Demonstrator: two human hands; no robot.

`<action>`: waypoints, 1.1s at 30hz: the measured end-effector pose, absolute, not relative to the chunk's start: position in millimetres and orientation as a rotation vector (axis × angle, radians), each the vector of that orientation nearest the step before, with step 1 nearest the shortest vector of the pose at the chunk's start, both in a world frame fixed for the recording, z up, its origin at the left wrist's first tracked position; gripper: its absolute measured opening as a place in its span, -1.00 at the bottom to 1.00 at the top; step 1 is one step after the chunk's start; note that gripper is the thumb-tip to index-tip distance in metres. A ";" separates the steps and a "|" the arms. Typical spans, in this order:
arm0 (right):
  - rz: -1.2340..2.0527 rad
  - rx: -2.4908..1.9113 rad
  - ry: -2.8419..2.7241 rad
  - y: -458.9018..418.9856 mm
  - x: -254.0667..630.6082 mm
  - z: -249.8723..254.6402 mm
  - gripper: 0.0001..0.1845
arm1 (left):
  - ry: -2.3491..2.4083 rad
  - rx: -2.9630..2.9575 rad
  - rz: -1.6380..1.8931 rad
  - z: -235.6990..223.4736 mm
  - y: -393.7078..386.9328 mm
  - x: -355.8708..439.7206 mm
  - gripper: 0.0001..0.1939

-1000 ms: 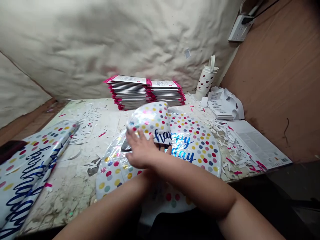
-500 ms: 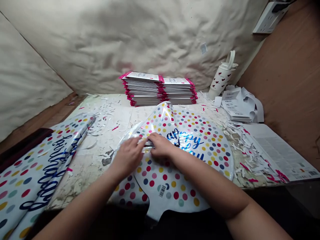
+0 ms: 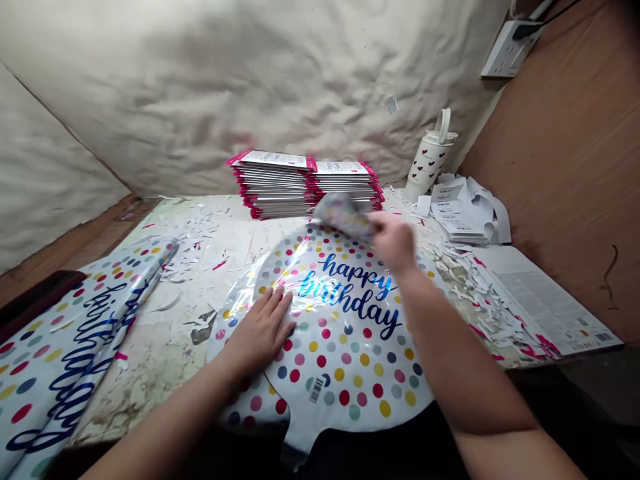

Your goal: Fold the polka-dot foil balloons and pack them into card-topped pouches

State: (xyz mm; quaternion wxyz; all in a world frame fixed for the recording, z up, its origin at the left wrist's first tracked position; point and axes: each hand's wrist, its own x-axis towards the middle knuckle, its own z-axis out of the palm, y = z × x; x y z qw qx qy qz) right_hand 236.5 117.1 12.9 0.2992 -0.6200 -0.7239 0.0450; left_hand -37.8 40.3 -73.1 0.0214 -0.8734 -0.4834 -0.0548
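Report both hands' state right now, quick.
Left hand: open, resting palm down on the balloon.
Right hand: closed, holding a dotted bundle, blurred.

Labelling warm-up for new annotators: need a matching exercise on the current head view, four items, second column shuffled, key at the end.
Column one
1. Left hand
2. Right hand
3. Tumbler
4. Wall socket

Column two
A. White with dark red hearts
B. Holding a blurred greyish piece
C. At upper right, with a black plug in it
D. Resting on the spotted "happy birthday" balloon

Pairs: 1-D, 2-B, 3-A, 4-C
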 end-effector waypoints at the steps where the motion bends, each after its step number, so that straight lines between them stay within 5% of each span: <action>1: 0.005 -1.673 -1.794 115.7 261.8 26.4 -0.60 | -1.545 -2.714 -0.129 -76.3 40.4 -39.0 -0.41; 4: -0.312 -1.491 -1.620 96.1 309.6 49.2 -0.65 | -1.663 -2.748 -0.115 -71.3 46.0 -40.4 -0.41; 7: -0.282 -1.246 -1.899 57.6 314.3 35.5 -0.68 | -1.923 -2.804 -0.261 -50.3 56.6 -38.1 -0.49; 15: 0.054 -0.961 -2.556 -26.0 297.1 -77.2 -0.60 | -3.096 -2.425 -1.566 -28.9 99.8 -12.4 -0.57; 25: -0.035 -0.868 -2.576 -26.8 298.6 -94.1 -0.63 | -3.411 -2.345 -1.209 -34.2 170.0 49.0 -0.45; 33: 0.100 -0.834 -2.622 -8.5 304.4 -92.0 -0.62 | -3.240 -2.194 -0.971 -54.3 188.6 27.3 -0.64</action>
